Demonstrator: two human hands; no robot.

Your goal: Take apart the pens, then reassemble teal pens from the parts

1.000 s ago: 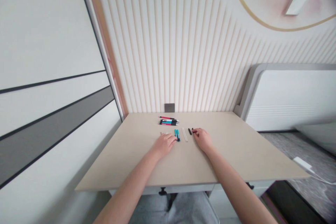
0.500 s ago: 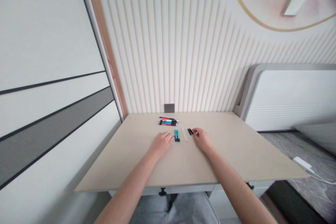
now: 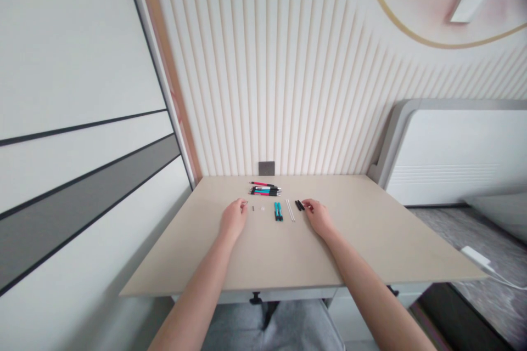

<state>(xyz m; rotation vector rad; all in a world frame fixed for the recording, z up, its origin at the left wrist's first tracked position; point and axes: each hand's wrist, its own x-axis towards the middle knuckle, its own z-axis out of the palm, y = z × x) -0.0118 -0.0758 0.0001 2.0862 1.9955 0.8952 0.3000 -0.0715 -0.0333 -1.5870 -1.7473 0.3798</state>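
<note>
My left hand [image 3: 234, 218] rests on the left of the table, thumb and fingers pinched round a tiny dark piece too small to name. Just right of it lie a small dark metal piece [image 3: 253, 208] and small whitish pieces [image 3: 263, 208]. Two turquoise pen barrels [image 3: 279, 211] with black ends lie side by side, then two thin white refills [image 3: 290, 210]. Beyond these are short black pen parts [image 3: 300, 205]. My right hand [image 3: 318, 216] has its fingertips closed at the right-hand black part.
Behind the loose parts lies a row of red, black and turquoise pens [image 3: 265, 191] on the beige table [image 3: 354, 252]. A dark socket plate [image 3: 267, 168] is on the ribbed wall. A drawer knob [image 3: 256, 298] sits below the front edge.
My left hand has moved left, away from the turquoise barrels, and its fingers are now pinched. Small pieces it had covered now show. My right hand stays by the black parts.
</note>
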